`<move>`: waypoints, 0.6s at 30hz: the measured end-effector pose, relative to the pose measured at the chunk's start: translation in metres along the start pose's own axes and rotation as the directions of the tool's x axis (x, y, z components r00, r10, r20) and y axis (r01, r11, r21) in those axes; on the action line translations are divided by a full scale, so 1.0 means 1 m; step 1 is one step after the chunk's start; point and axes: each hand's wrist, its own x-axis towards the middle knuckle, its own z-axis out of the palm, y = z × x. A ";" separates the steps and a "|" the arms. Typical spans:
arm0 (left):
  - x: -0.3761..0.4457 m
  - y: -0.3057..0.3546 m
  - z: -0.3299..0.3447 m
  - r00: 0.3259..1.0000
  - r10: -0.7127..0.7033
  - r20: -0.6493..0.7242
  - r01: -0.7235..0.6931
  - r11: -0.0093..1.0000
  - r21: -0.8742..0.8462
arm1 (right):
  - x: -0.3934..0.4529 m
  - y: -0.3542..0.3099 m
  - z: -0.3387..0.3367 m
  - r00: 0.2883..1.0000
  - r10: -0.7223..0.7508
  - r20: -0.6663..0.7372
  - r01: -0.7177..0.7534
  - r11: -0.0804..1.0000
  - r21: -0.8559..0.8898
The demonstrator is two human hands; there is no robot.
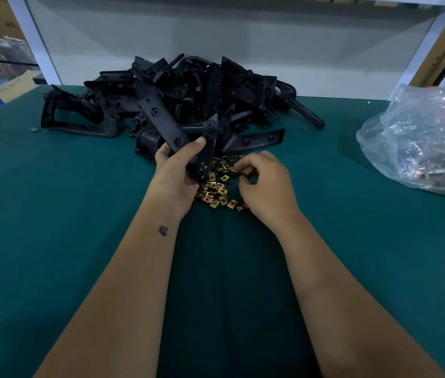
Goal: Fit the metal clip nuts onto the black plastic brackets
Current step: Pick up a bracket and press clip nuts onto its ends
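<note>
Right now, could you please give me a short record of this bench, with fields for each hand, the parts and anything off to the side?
left hand: left hand grips a black bracket, held above the clips
right hand: right hand has curled fingers picking at the clips; a held clip cannot be made out
clips: loose brass-coloured clips between the hands
bracket pile: bracket pile behind
surface: green mat
side: plastic bag, right

The right hand (263, 184) hides its own fingertips, so whether they pinch a clip nut is unclear.
</note>
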 end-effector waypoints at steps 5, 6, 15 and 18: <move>-0.002 0.000 0.002 1.000 -0.007 -0.012 0.007 1.000 -0.026 | 0.001 -0.001 -0.003 0.992 0.066 -0.106 -0.053 0.991 0.121; -0.002 0.001 0.002 1.000 -0.009 -0.014 0.009 1.000 -0.027 | 0.001 -0.001 -0.004 0.991 0.079 -0.112 -0.064 0.989 0.131; -0.002 0.001 0.003 1.000 -0.016 -0.015 0.016 0.999 -0.028 | 0.003 0.000 -0.005 0.989 0.115 -0.091 -0.099 0.981 0.164; -0.001 0.001 0.002 1.000 -0.010 -0.002 0.010 1.000 -0.006 | 0.004 0.001 -0.005 0.988 0.131 -0.077 -0.112 0.972 0.208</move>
